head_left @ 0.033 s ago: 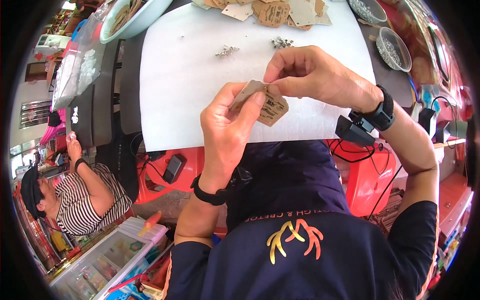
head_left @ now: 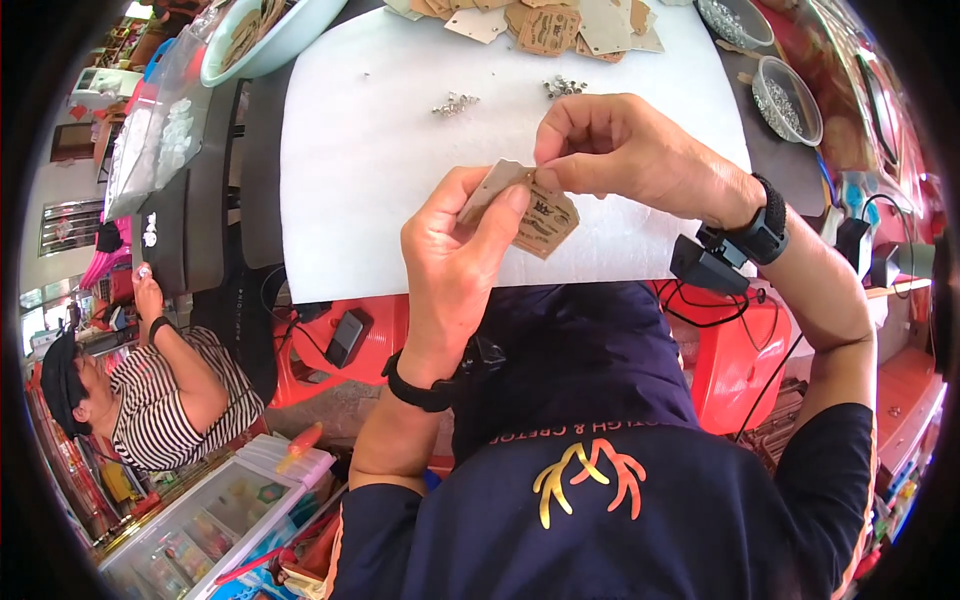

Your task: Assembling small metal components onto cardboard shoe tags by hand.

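Note:
Between its thumb and fingers my left hand (head_left: 450, 255) grips a brown cardboard tag (head_left: 545, 228) with dark print, held above the white sheet. A greyish card face (head_left: 488, 186) also shows between those fingers; I cannot tell whether it is a second card or a fold. My right hand (head_left: 645, 155) pinches at the tag's upper edge, close to the left thumb. Whatever sits in that pinch is too small or hidden to name. Beyond the hands lie two little heaps of silvery metal pieces, one on the left (head_left: 456, 104) and one on the right (head_left: 564, 87).
Cardboard tags (head_left: 549, 30) are piled at the sheet's (head_left: 350, 200) far edge. Two clear bowls of silvery pieces, one nearer (head_left: 820, 128) and one farther (head_left: 772, 38), stand at right. A pale blue basin (head_left: 290, 50) is far left. Another person (head_left: 180, 390) sits at left.
The tag has tilted slightly in my left hand, and my right hand has shifted a touch to the right. Everything else looks the same.

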Tool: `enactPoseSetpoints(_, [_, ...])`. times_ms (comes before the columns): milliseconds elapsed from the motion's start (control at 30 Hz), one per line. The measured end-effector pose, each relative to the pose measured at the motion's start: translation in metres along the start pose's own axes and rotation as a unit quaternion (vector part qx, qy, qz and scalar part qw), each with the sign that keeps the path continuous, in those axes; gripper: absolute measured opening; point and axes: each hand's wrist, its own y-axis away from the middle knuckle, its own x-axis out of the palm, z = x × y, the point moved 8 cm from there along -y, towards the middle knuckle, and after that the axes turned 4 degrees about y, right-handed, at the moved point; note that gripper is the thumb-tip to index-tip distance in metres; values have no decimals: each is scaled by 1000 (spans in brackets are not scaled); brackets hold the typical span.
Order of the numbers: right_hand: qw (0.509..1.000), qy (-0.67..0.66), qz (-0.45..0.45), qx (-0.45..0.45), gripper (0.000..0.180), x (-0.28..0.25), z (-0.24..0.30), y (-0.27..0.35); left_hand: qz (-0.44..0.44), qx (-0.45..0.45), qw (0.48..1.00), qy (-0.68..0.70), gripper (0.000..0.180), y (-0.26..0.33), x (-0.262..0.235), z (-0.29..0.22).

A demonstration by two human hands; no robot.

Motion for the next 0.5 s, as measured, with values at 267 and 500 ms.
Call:
enactPoseSetpoints(267, [999, -30, 1, 38, 15, 10, -13, 5, 24, -47, 998, 19, 18, 6, -6, 20])
enactPoseSetpoints(500, [991, 114, -68, -4, 15, -40, -3, -15, 20, -79, 997, 16, 18, 6, -11, 24])
